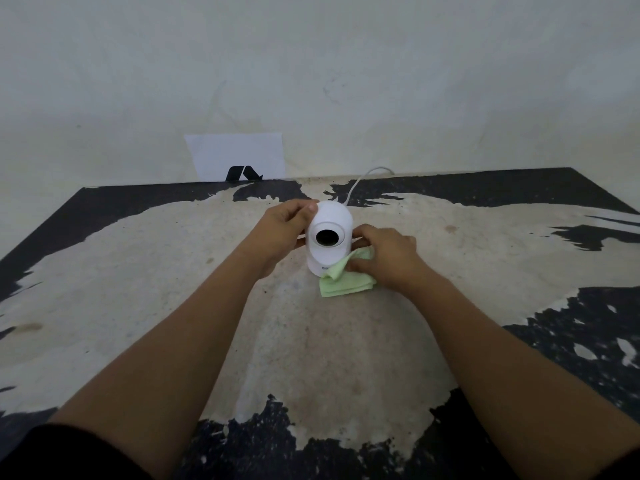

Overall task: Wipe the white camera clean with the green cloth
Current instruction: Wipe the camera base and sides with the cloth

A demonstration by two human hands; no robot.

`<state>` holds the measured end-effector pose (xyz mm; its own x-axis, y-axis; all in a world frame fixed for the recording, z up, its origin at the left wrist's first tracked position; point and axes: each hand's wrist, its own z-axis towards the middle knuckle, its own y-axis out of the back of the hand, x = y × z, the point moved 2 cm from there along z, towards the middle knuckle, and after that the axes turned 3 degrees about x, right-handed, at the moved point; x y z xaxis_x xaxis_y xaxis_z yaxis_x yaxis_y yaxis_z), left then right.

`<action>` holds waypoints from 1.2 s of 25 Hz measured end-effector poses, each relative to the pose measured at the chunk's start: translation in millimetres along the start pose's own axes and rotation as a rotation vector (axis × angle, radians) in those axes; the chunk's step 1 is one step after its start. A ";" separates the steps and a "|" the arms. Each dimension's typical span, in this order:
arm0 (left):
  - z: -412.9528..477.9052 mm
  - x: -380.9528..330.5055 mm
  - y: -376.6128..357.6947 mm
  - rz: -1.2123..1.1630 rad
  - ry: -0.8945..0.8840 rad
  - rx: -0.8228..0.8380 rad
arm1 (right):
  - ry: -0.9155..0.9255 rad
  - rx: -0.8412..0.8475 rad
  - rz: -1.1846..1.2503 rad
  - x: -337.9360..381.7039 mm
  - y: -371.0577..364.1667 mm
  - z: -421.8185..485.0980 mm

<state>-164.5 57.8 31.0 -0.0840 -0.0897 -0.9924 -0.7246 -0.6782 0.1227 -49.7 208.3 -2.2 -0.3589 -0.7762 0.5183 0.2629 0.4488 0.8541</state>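
A white dome-shaped camera (331, 216) with a round black lens stands upright on the table, lens facing me. My left hand (284, 225) grips its left side and top. My right hand (384, 252) rests against the camera's right side and holds a folded light green cloth (346, 280), which touches the camera's base and lies partly on the table. A white cable (360, 183) runs from the camera's back toward the wall.
The table (173, 271) is worn, pale in the middle with black patches at the edges. A white sheet of paper (239, 155) with a black mark leans on the wall behind the table.
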 end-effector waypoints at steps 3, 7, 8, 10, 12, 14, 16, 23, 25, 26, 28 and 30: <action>-0.3 -0.2 0.7 0.016 0.001 0.011 | 0.023 0.035 -0.018 -4.2 9.5 6.9; 0.3 0.3 1.4 0.010 0.009 0.016 | 0.000 0.055 -0.069 1.1 -0.1 5.7; 0.4 0.8 1.1 0.004 0.009 0.015 | -0.011 0.044 -0.090 4.5 -6.0 3.4; 0.3 1.2 0.5 -0.004 0.003 0.014 | -0.053 -0.016 -0.086 15.2 -19.9 -1.5; -0.2 1.0 0.4 0.002 -0.004 0.006 | -0.129 -0.098 0.036 28.8 -33.5 -7.8; -0.5 0.5 1.1 0.015 -0.003 0.004 | -0.200 -0.143 0.172 37.4 -38.3 -11.0; -0.8 -1.5 2.4 0.050 -0.010 0.010 | -0.206 -0.140 0.212 39.0 -33.3 -12.5; -6.7 1.0 -4.6 0.045 -0.010 -0.039 | -0.202 -0.098 0.036 22.4 -8.8 -25.1; -10.5 2.9 -7.4 0.062 -0.037 -0.103 | -0.184 -0.112 0.036 17.1 -6.2 -31.5; -14.5 2.7 -8.4 0.094 -0.058 -0.167 | -0.154 -0.123 0.043 16.0 -3.5 -35.3; -27.8 1.8 -8.7 0.224 -0.138 -0.331 | -0.061 -0.129 0.115 19.6 4.5 -42.0; -50.8 -0.7 -11.2 0.373 -0.251 -0.382 | 0.027 -0.125 0.226 29.6 15.0 -48.1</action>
<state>-121.5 28.4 30.7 -0.4784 -0.2287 -0.8478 -0.3215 -0.8528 0.4115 -13.3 170.8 23.9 -0.2548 -0.6744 0.6930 0.4427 0.5558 0.7036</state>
